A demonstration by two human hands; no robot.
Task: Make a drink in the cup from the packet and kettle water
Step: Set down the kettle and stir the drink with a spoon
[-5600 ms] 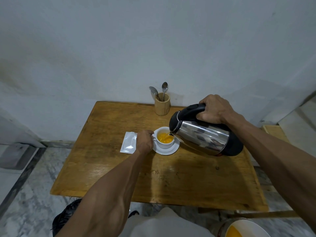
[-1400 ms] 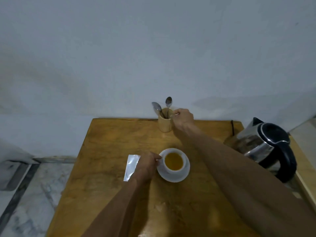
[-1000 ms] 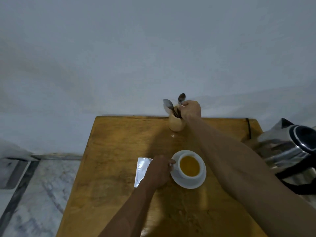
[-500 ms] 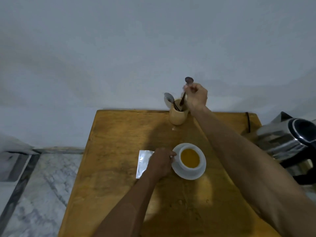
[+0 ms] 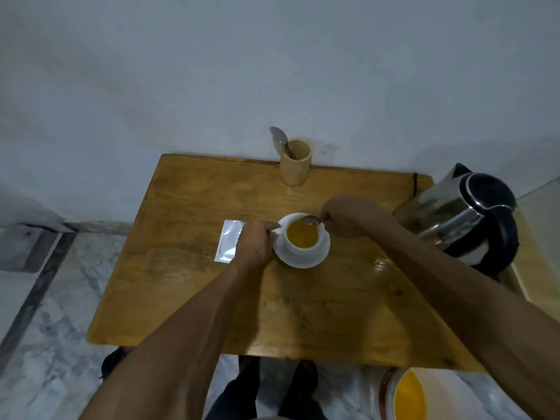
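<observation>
A white cup (image 5: 303,247) full of orange liquid stands on a white saucer (image 5: 303,260) in the middle of the wooden table (image 5: 212,283). My left hand (image 5: 254,244) grips the cup's handle side. My right hand (image 5: 348,216) holds a metal spoon (image 5: 312,220), whose bowl hovers over the cup's far rim. The silver packet (image 5: 228,241) lies flat just left of my left hand. The steel kettle (image 5: 466,216) with its black lid and handle stands at the table's right edge.
A wooden holder (image 5: 295,166) with one spoon (image 5: 280,139) in it stands at the table's back edge, by the wall. A white bucket (image 5: 406,395) holding orange liquid sits on the marble floor at bottom right. My feet show under the table's front edge.
My right hand lifted a spoon out of the wooden holder and carried it down to the cup's rim. My left hand stayed on the cup. The kettle has stood at the right since the pouring ended.
</observation>
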